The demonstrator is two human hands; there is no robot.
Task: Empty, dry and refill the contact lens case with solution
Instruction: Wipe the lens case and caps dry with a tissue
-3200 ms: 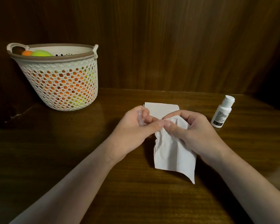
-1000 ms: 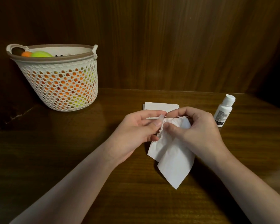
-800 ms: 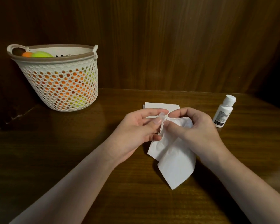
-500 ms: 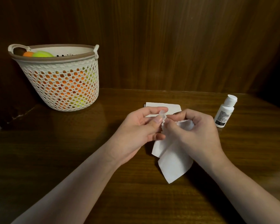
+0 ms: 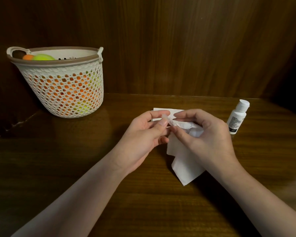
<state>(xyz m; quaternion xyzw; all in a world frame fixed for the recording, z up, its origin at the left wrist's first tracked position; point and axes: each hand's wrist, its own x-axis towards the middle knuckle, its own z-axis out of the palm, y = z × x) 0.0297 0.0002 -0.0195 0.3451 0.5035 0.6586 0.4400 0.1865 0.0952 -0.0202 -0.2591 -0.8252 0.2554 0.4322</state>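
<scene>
A white plastic basket (image 5: 63, 88) with a brown rim stands on the dark wooden table (image 5: 109, 194), at its far left, close to the wood-panelled wall (image 5: 178, 45) behind. The basket's sides are a mesh of small holes, and orange and yellow-green colours show through them. Over the basket's rim, at its left side, an orange ball (image 5: 28, 57) sits just beside a yellow-green ball (image 5: 43, 57), the two touching. A looped handle juts from the basket's left edge, and another from its right edge.
</scene>
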